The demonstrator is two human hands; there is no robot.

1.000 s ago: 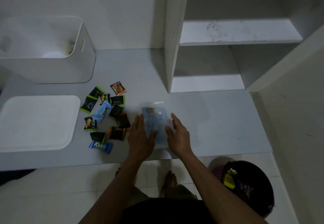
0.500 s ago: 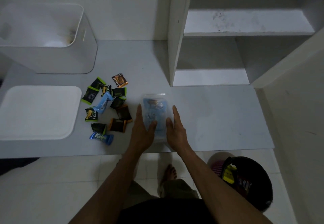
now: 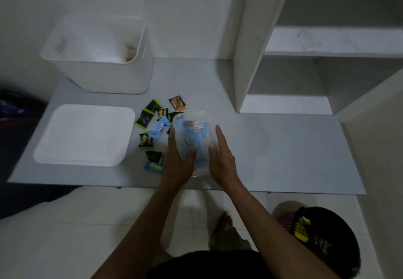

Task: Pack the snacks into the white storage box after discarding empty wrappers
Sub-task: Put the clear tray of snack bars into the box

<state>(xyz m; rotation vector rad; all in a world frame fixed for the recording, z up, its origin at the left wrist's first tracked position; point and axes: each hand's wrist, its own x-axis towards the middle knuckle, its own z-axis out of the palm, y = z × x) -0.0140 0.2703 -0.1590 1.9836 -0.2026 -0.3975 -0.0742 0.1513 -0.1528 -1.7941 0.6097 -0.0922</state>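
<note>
A clear plastic container [image 3: 192, 130] with light-blue snack packets inside sits between my two hands, over the right edge of the snack pile. My left hand [image 3: 177, 163] presses its left side and my right hand [image 3: 222, 158] its right side, fingers straight, both thumbs on its top. Several small snack packets lie to the left: an orange one [image 3: 177, 103], green-black ones [image 3: 148, 115], a light-blue one [image 3: 159, 129] and a blue one [image 3: 153, 167]. The white storage box [image 3: 98, 78] stands open at the back left.
The box's white lid [image 3: 85, 134] lies flat at the table's left. A white shelf unit [image 3: 244, 60] rises at the back right of the grey table [image 3: 283, 147]. On the floor at lower right stands a bin with a dark bag [image 3: 316, 241].
Both hands have carried the clear container to the left, from bare table onto the edge of the snack pile, covering some packets. The view has shifted too.
</note>
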